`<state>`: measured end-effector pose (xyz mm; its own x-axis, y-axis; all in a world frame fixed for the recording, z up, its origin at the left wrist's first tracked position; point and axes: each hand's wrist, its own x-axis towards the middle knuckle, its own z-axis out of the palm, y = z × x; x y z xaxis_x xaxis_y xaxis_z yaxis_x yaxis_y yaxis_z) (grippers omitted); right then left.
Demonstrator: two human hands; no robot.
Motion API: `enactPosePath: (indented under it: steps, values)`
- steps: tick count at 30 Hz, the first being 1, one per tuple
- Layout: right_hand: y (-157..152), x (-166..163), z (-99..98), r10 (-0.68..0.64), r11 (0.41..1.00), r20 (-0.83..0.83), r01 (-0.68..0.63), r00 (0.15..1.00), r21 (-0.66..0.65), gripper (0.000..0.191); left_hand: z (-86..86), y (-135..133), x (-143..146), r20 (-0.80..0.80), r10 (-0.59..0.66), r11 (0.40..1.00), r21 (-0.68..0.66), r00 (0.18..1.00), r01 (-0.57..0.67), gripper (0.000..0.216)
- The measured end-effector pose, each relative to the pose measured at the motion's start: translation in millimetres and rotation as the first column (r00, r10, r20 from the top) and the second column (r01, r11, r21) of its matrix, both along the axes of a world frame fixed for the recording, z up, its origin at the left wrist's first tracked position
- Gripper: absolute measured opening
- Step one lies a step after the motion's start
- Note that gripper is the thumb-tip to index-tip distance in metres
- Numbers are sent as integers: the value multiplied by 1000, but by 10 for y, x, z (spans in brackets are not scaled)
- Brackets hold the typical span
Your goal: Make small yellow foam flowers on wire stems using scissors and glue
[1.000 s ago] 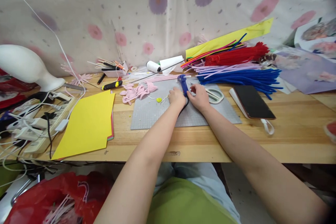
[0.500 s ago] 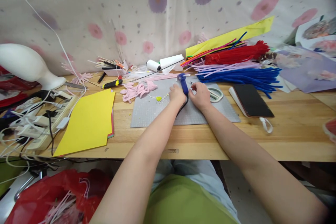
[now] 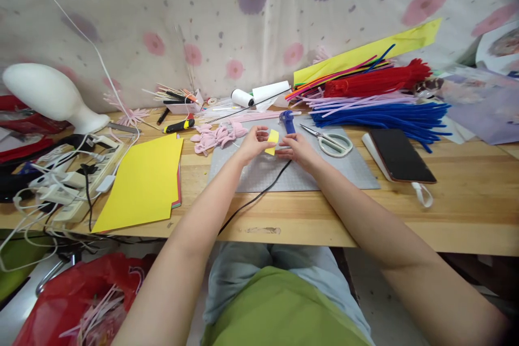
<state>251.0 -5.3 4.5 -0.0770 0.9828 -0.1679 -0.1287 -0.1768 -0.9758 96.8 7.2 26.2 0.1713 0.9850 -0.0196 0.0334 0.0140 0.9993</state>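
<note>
My left hand [image 3: 254, 146] pinches a small yellow paper strip [image 3: 273, 140] above the grey cutting mat [image 3: 263, 178]. Just to the right of the strip is my right hand [image 3: 300, 150], fingers stretched toward it; I cannot make out whether they touch it. A blue glue gun [image 3: 288, 122] lies behind my hands, its black cord [image 3: 259, 194] running toward the table's front edge. Scissors with pale handles [image 3: 338, 145] rest on the mat beside my right hand. Pink fuzzy loops [image 3: 217, 138] lie left of my left hand.
Yellow paper sheets [image 3: 140, 184] and a crowded power strip [image 3: 87, 184] are at left. Red [image 3: 377, 80] and blue pipe cleaners [image 3: 381, 119] lie at the back right, behind a phone [image 3: 401, 155]. A white foam head [image 3: 48, 92] stands at far left.
Both hands have come off the glue gun area, and the yellow strip now shows in my left hand. More of the scissors and the black cord is visible.
</note>
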Motion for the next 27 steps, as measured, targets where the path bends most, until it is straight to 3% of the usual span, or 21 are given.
enactPosePath:
  steps: [1,3,5,9,15,19,23,25,27]
  values:
    - [-15,-33,33,47,996,-122,-56,991,-72,32,17,-20,-55,-1,-30,999,24,1000,30,55]
    - [-39,-93,87,81,989,-277,-111,958,-97,39,29,-53,-142,-43,-75,996,53,996,77,58]
    - [-41,-146,113,8,997,-307,-30,952,-65,46,15,-83,-195,-103,-92,994,54,990,98,60]
    - [23,-256,98,-105,994,-232,112,967,18,48,-11,-137,-217,-120,-30,999,41,992,35,60]
    - [144,-425,68,-129,977,-57,136,990,162,48,80,-146,-152,16,33,990,-139,999,-31,46]
    - [185,-391,37,-144,949,178,85,973,304,36,100,-160,-168,-56,64,984,-165,996,-73,42]
    - [165,-41,87,-273,900,469,51,840,434,16,56,-205,-317,-59,151,976,-148,987,-159,37]
    - [148,245,151,-272,907,609,-12,745,420,15,40,-213,-422,26,211,962,-183,977,-203,33]
    - [144,551,208,-295,935,752,14,590,355,21,39,-207,-514,119,249,947,-239,961,-216,25]
